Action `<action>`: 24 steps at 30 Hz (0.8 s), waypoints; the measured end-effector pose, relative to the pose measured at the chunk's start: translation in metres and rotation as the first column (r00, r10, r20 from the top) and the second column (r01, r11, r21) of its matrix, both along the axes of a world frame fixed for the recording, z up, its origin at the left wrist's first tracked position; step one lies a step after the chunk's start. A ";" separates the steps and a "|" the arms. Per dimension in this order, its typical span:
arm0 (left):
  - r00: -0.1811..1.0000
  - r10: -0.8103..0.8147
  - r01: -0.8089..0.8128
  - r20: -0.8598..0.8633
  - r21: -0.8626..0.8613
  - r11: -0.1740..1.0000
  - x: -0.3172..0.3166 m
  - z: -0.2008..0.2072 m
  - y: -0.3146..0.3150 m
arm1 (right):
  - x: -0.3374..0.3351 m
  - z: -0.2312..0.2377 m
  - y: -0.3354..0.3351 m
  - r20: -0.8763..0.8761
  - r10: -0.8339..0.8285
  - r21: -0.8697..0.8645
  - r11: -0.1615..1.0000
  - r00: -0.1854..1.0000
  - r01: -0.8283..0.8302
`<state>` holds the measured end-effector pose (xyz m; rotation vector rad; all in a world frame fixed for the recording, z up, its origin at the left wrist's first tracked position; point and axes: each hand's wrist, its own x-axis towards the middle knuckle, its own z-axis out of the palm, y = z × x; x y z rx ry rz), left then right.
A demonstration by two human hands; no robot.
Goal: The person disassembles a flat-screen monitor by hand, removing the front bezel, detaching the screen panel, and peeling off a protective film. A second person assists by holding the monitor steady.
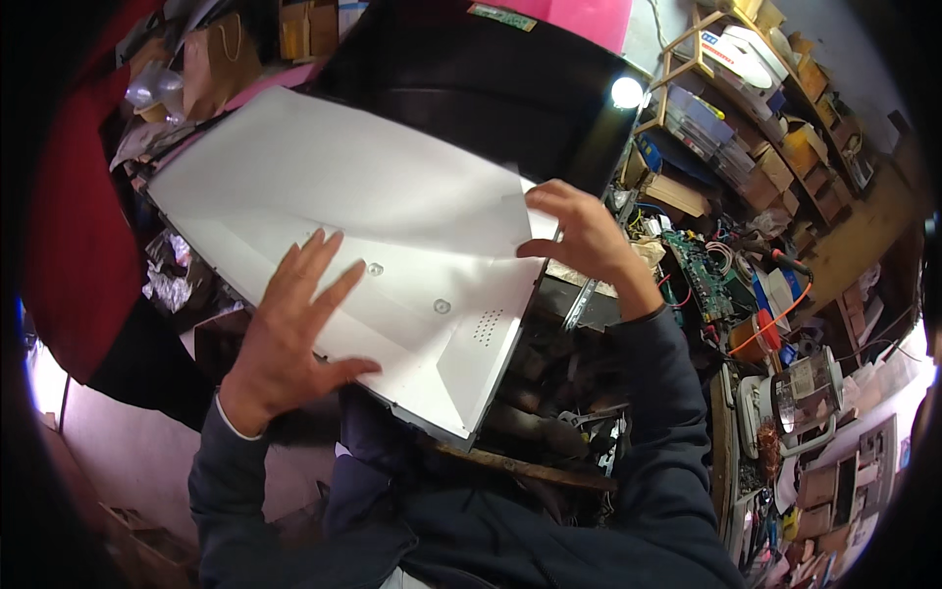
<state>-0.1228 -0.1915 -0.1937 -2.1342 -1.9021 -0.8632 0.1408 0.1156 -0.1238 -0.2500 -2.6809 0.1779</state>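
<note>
A shallow white panel [417, 339] with sloped sides, two round clear studs and a patch of small holes lies tilted in front of me. Over its far and left part spreads a thin, pale, bowed sheet [324, 157]. My right hand [584, 231] has thumb and fingers at the sheet's right end, gripping its edge. My left hand [294, 329] is over the panel's near left side, fingers spread, with nothing held. Whether its fingertips touch the white surface cannot be made out.
Beyond the panel stands a large black surface [442, 88] with a pink border. A bright lamp [626, 93] shines at its right. Green circuit boards [702, 275], wires and a soldering iron [785, 260] crowd the right side. Red cloth [83, 216] hangs at left.
</note>
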 end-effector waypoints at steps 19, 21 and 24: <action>0.923 -0.263 0.336 -0.281 0.258 0.906 0.083 -0.039 0.022 | -0.029 -0.042 -0.058 -0.125 0.054 0.545 0.838 0.991 0.023; 0.924 -0.233 0.330 -0.304 0.324 0.887 0.082 -0.045 0.023 | -0.029 -0.039 -0.064 -0.125 0.053 0.567 0.823 0.991 0.028; 0.920 -0.228 0.327 -0.319 0.305 0.894 0.083 -0.052 0.022 | -0.029 -0.030 -0.068 -0.177 0.046 0.594 0.802 0.983 0.070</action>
